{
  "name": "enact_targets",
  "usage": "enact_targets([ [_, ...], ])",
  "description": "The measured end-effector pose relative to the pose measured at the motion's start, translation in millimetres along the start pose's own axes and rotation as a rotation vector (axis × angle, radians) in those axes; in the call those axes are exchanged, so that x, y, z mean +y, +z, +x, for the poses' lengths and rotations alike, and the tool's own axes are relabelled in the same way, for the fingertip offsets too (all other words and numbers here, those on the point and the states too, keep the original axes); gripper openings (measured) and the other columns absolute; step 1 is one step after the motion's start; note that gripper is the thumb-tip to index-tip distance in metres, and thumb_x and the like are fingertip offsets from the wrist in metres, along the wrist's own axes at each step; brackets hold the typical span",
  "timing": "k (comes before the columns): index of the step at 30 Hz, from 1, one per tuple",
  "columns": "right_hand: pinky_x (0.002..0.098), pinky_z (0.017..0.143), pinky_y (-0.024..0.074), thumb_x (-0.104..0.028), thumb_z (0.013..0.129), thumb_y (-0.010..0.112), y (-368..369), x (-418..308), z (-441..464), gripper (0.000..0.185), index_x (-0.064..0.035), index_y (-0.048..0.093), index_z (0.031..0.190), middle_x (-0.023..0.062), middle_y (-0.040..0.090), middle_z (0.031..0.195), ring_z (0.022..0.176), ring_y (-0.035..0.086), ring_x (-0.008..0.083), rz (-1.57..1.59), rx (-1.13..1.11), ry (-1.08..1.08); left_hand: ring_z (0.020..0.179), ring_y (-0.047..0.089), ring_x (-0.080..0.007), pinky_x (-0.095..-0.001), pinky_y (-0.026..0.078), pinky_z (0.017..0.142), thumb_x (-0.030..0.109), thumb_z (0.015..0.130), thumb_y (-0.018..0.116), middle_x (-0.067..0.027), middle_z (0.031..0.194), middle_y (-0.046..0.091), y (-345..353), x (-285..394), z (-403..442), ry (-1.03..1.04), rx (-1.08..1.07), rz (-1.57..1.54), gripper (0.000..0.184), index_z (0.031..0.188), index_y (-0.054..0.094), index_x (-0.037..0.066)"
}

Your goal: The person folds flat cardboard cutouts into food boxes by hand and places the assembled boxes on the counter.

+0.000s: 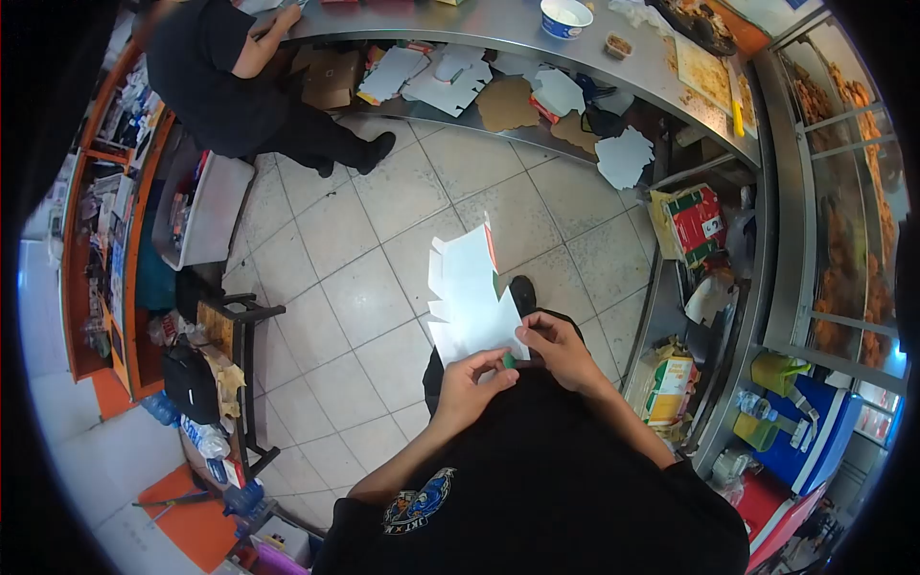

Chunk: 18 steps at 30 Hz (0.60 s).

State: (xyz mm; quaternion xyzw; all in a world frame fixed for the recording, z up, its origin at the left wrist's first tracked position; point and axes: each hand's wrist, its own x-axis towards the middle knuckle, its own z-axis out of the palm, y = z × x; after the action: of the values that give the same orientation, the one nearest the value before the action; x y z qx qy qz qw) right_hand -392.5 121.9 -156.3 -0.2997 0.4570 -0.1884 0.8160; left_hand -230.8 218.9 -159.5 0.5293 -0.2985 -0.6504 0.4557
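Observation:
A flat white cardboard sheet with cut flaps and a red and green edge is held in front of my body, above the tiled floor. My left hand grips its near edge, with a small green part showing by the fingertips. On the sheet's near right corner, my right hand pinches the cardboard between thumb and fingers. The sheet's far end points away from me.
A co-worker in black stands at the steel counter at the upper left. Cardboard pieces fill the shelf beneath. A wooden bench stands left; cartons are on the right shelf.

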Motion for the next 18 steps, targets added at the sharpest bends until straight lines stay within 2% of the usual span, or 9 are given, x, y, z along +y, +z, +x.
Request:
enact_targets([
  [1,0.0239,0.071,0.0513,-0.017,0.091,0.064,-2.1,0.6,-1.6,0.018,-0.0024,0.057,0.1,0.0035,0.062,0.091,0.083,0.059,0.0086,0.076,-0.003,0.024,0.087,0.061,-0.011,-0.0251,0.051,0.081,0.006,0.085,0.069,-0.0056,0.093,0.066,-1.4,1.6,-0.6,-0.054,0.018,-0.071,0.033,0.115,0.061,-0.004],
  [2,0.0232,0.078,0.0508,-0.016,0.089,0.067,-5.3,0.5,-4.1,0.018,-0.002,0.059,0.097,0.0047,0.064,0.094,0.088,0.06,0.0092,0.006,-0.055,0.006,0.086,0.061,-0.01,-0.0239,0.05,0.079,0.007,0.086,0.068,-0.0054,0.094,0.066,-1.1,9.0,-0.9,-0.109,0.038,-0.143,0.032,0.115,0.062,-0.005],
  [3,0.0234,0.078,0.0506,-0.015,0.088,0.068,-4.1,0.9,-6.8,0.017,-0.0016,0.06,0.094,0.0056,0.064,0.095,0.09,0.061,0.0099,-0.077,-0.088,-0.013,0.085,0.06,-0.009,-0.0227,0.05,0.077,0.008,0.088,0.067,-0.0053,0.094,0.067,-1.3,14.3,-2.8,-0.168,0.059,-0.214,0.031,0.115,0.062,-0.006],
  [5,0.0237,0.08,0.0502,-0.013,0.086,0.071,1.2,-5.0,-13.9,0.016,-0.0009,0.061,0.088,0.0073,0.065,0.097,0.095,0.061,0.0111,-0.239,-0.155,-0.054,0.081,0.062,-0.0089,-0.0231,0.051,0.074,0.005,0.086,0.067,-0.0075,0.094,0.068,-5.0,16.0,-5.2,-0.203,0.101,-0.174,0.022,0.106,0.067,-0.004],
  [6,0.0253,0.083,0.0495,-0.01,0.083,0.073,6.1,-5.2,-16.9,0.016,0.001,0.062,0.079,0.0116,0.066,0.103,0.098,0.061,0.0125,-0.247,-0.129,-0.125,0.08,0.062,-0.009,-0.023,0.051,0.074,0.005,0.086,0.067,-0.0073,0.092,0.068,-7.8,14.5,-6.5,-0.21,0.099,-0.188,0.021,0.105,0.067,-0.003],
  [9,0.028,0.086,0.0483,-0.007,0.081,0.074,12.8,-15.9,-22.0,0.011,0.0013,0.067,0.08,0.0133,0.068,0.1,0.099,0.062,0.0161,-0.211,-0.157,-0.053,0.079,0.063,-0.0099,-0.0226,0.051,0.073,0.004,0.084,0.068,-0.0073,0.089,0.069,-14.1,11.5,-6.3,-0.184,0.097,-0.241,0.018,0.101,0.069,-0.003],
  [12,0.0279,0.086,0.0475,-0.012,0.083,0.072,10.3,-16.1,-20.1,0.015,0.0028,0.072,0.085,0.0187,0.064,0.114,0.101,0.061,0.0148,-0.25,-0.183,-0.055,0.08,0.064,-0.011,-0.0235,0.052,0.074,0.002,0.082,0.07,-0.0083,0.092,0.069,-20.6,5.6,-6.6,-0.176,0.068,-0.215,0.02,0.102,0.069,-0.002],
  [18,0.0266,0.087,0.0458,-0.011,0.083,0.072,19.6,0.0,-16.6,0.015,0.0028,0.073,0.088,0.0171,0.065,0.111,0.099,0.06,0.0146,-0.137,-0.084,-0.015,0.087,0.063,-0.0118,-0.0254,0.053,0.079,0.001,0.08,0.072,-0.0093,0.099,0.069,-31.1,2.1,-7.7,-0.181,0.037,-0.272,0.027,0.106,0.067,-0.004],
])
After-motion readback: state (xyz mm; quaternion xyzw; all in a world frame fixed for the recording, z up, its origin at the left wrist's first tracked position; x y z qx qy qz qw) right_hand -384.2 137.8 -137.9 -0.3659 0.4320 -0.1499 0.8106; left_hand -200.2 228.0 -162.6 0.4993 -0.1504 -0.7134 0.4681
